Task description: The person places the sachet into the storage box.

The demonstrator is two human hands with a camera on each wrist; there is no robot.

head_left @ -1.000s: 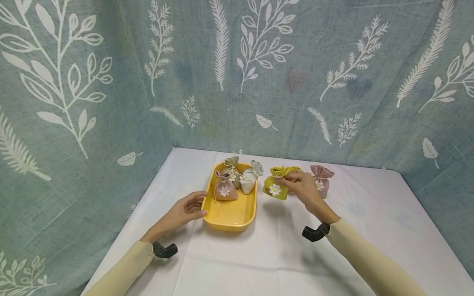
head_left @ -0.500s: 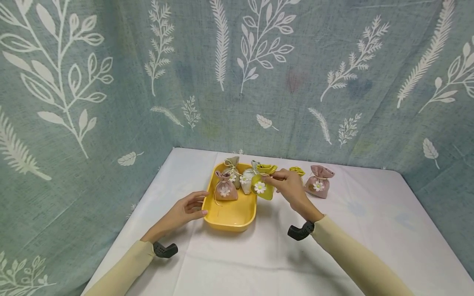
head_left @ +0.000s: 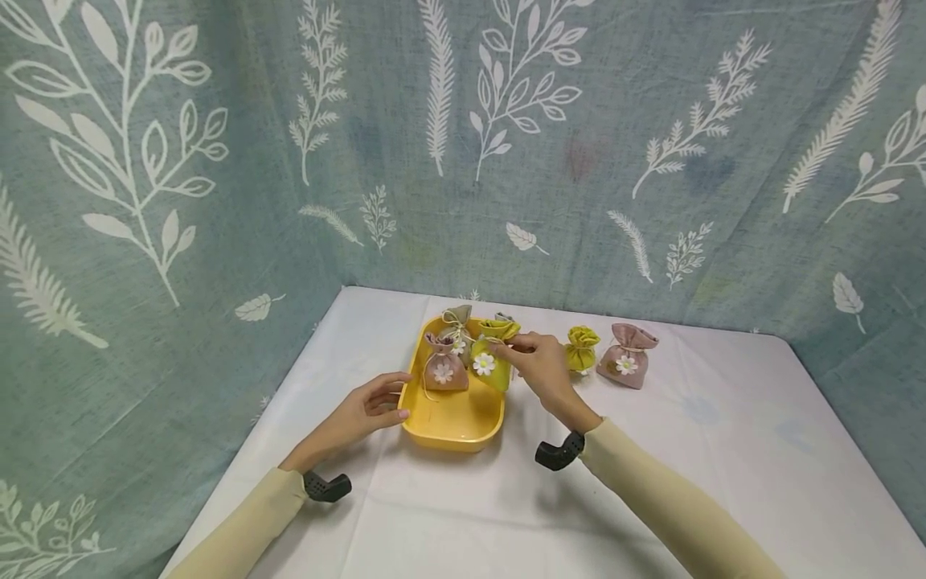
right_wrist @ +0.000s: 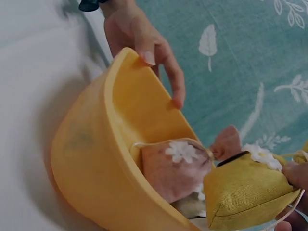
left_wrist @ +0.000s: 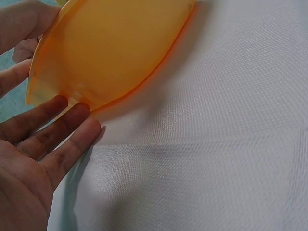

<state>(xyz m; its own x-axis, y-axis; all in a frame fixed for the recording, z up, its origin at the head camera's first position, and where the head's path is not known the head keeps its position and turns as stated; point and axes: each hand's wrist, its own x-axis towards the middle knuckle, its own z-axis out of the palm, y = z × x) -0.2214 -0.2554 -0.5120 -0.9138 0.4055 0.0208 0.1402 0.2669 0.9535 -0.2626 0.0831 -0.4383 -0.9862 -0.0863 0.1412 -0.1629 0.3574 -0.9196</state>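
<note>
My right hand point(head_left: 531, 360) pinches the neck of a green pouch point(head_left: 490, 359) with a white daisy and holds it over the right side of a yellow tray point(head_left: 450, 418). In the right wrist view the green pouch point(right_wrist: 245, 190) hangs just above the tray's rim point(right_wrist: 96, 159), beside a pink pouch point(right_wrist: 175, 166) lying inside. Further in sit the pink pouch point(head_left: 443, 366) and a beige pouch point(head_left: 456, 320). My left hand point(head_left: 365, 408) rests against the tray's left edge with straight fingers point(left_wrist: 62, 139) touching its wall point(left_wrist: 115, 53).
A second green pouch point(head_left: 581, 349) and a pink pouch point(head_left: 626, 355) with a daisy stand on the white tablecloth point(head_left: 651, 466) to the right of the tray. A teal leaf-patterned curtain point(head_left: 506, 145) closes off the back and left sides.
My right hand has carried the green pouch leftward from the table beside the other pouches to above the tray. The left hand has stayed at the tray's edge.
</note>
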